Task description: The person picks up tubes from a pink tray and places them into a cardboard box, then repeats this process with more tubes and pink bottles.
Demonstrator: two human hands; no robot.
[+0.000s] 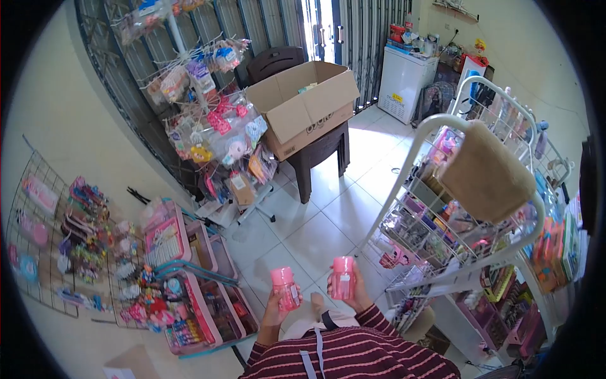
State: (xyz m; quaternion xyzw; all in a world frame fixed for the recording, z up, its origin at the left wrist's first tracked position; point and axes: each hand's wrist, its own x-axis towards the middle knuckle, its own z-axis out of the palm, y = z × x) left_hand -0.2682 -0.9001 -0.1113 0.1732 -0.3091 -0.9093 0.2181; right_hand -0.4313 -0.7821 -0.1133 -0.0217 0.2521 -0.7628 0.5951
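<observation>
Two pink bottles are held upright in front of my striped top, one in each hand. My left hand wraps round a translucent pink bottle with a solid pink cap and a small white label. On the other side, my right hand grips a similar pink bottle, which also carries a white label. The bottles are apart, with floor tiles showing between them. Some fingers are hidden behind the bottles.
An open cardboard box sits on a dark plastic chair ahead. To the left stand a rotating rack of bagged accessories and tiered pink bins. White wire shelving full of goods, with a brown cloth, is at right.
</observation>
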